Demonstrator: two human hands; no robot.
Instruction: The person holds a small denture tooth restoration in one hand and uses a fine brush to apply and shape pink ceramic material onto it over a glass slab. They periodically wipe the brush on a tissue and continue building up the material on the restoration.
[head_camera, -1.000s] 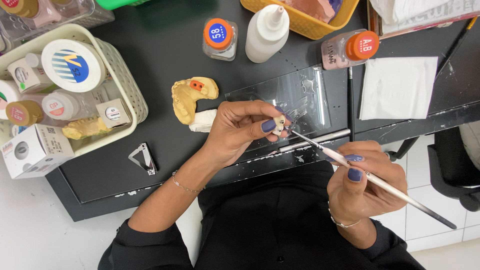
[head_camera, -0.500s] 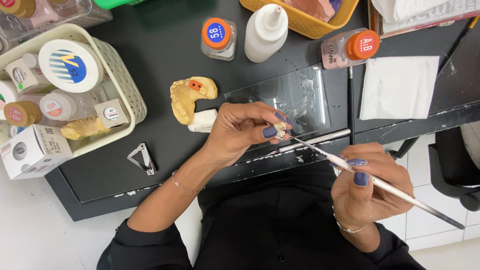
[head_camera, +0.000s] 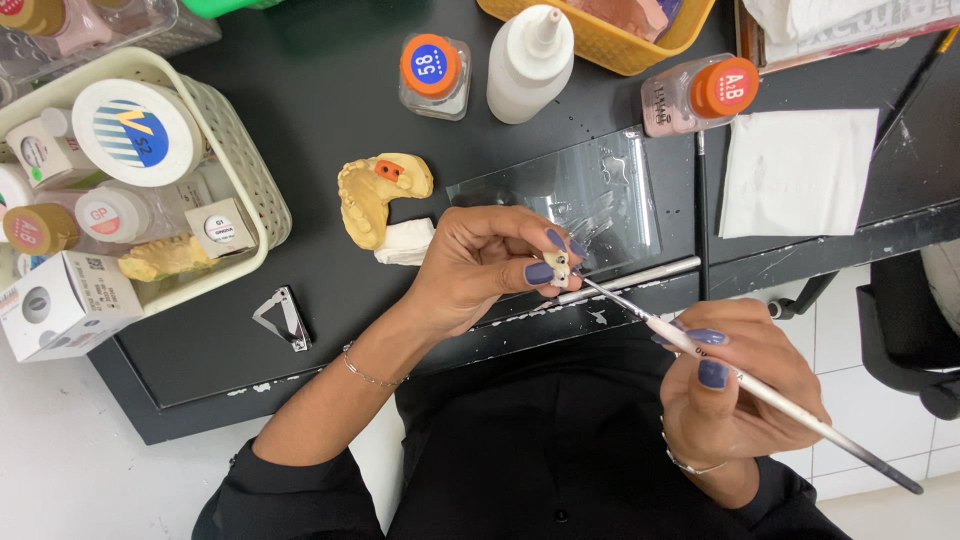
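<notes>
My left hand (head_camera: 487, 262) pinches a small cream tooth-shaped piece (head_camera: 558, 266) between thumb and fingers, just above the near edge of the black table. My right hand (head_camera: 735, 385) grips a long thin brush (head_camera: 760, 392) like a pen, and its tip touches the small piece. A clear glass slab (head_camera: 590, 190) with wet smears lies on the table right behind the left hand. A yellow dental cast (head_camera: 372, 192) and a white wad (head_camera: 405, 243) rest to the left of that hand.
A cream basket (head_camera: 262, 190) of jars and boxes stands at the left. Two orange-capped bottles (head_camera: 432, 72) (head_camera: 700, 94), a white squeeze bottle (head_camera: 530, 62) and a yellow basket (head_camera: 620, 50) line the back. A white tissue (head_camera: 797, 172) lies at the right, a metal clip (head_camera: 284, 318) near the front.
My right hand has dropped slightly and the brush tip has stayed at the small piece. The left hand has barely moved.
</notes>
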